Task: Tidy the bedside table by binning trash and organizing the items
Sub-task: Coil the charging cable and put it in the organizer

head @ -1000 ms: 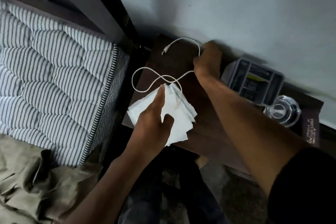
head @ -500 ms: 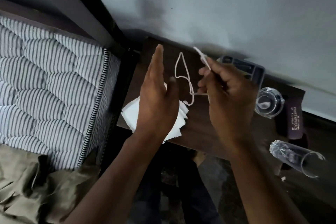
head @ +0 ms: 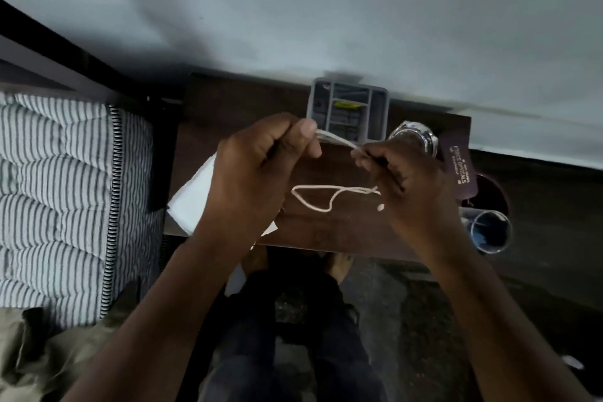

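A striped mattress (head: pixel 65 199) lies at the far left, with a crumpled olive cloth (head: pixel 39 352) at its near corner. Beside it stands the dark wooden table (head: pixel 326 232). White paper napkins (head: pixel 192 199) rest on the table's left front corner, partly under the left hand (head: pixel 261 170), which is closed, pinching a white cable (head: pixel 329 197) between thumb and fingers. A short stretch of the cable runs across to the right hand (head: pixel 408 186), which is also closed around it, and a loop hangs below, between the two hands, above the table. A grey organizer tray (head: pixel 349 111) stands at the back edge against the wall. To its right are a clear glass lid (head: pixel 414 137), a maroon case (head: pixel 460 170), and a clear tumbler (head: pixel 489 232) lying on its side.
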Available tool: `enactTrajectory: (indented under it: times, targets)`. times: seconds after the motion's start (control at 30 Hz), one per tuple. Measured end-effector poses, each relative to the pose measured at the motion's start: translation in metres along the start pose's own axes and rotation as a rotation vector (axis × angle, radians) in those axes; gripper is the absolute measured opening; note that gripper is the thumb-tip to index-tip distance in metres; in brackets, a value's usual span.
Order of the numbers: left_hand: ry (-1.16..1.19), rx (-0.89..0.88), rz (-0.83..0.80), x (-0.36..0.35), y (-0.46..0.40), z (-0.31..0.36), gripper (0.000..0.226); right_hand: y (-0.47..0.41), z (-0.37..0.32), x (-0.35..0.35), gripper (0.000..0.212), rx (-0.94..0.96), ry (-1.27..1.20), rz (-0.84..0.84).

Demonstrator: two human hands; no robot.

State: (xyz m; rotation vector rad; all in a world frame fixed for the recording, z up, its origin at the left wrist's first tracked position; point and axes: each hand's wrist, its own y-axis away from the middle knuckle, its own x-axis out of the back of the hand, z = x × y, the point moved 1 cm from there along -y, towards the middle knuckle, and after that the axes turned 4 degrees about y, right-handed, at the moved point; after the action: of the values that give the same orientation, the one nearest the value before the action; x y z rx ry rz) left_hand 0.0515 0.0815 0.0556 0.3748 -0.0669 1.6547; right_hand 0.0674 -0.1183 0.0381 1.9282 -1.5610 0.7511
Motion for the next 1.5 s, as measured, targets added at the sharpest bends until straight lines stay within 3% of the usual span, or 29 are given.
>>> enactTrajectory:
  times: [0.17,0.3,0.37,0.47,0.57,0.7,0.8,0.9,1.03,1.17,1.27,1.37,1.5]
  targets:
    - [0.444,0.169,0.0,0.001,0.004,0.011,0.036,0.014,0.03,-0.004,0.01,-0.041,0.034,0.038]
    - [0.732,0.294,-0.153,0.006,-0.002,0.011,0.028,0.021,0.045,-0.005,0.009,-0.057,0.059,0.094]
    - [0.863,0.359,-0.24,0.002,-0.003,0.01,0.032,0.019,0.05,-0.003,0.01,-0.129,0.076,0.04]
    - [0.906,0.421,-0.337,-0.018,0.001,0.011,0.033,0.012,0.049,0.0,0.023,-0.254,0.096,-0.166]
    - [0.886,0.491,-0.43,-0.042,0.004,0.015,0.035,0.003,0.025,0.008,0.04,-0.235,-0.095,-0.181]
    - [0.962,0.577,-0.576,-0.054,0.004,0.022,0.034,-0.012,0.008,0.011,0.019,-0.104,-0.273,-0.125]
    - [1.032,0.701,-0.627,-0.052,0.004,0.025,0.033,-0.019,0.019,0.005,0.017,-0.247,-0.389,-0.055]
    - [1.221,0.665,-0.617,-0.047,0.003,0.029,0.029,-0.02,0.033,-0.001,0.027,-0.344,-0.445,-0.026]
    - [1.43,0.509,-0.471,-0.038,-0.018,0.03,0.024,-0.001,0.038,-0.007,0.032,-0.261,-0.348,-0.215]
    - [1.286,0.361,-0.272,-0.038,-0.041,0.024,0.027,0.02,0.027,-0.01,0.023,-0.276,-0.298,-0.421]
    - [0.944,0.279,-0.172,-0.052,-0.043,0.019,0.038,0.026,0.012,-0.003,0.03,-0.235,-0.333,-0.474]
    - [0.586,0.218,-0.175,-0.056,-0.037,0.012,0.042,0.022,-0.002,0.008,0.031,-0.193,-0.354,-0.383]
    - [0.325,0.169,-0.28,-0.046,-0.034,0.008,0.028,0.013,-0.003,0.023,0.011,-0.206,-0.461,-0.35]
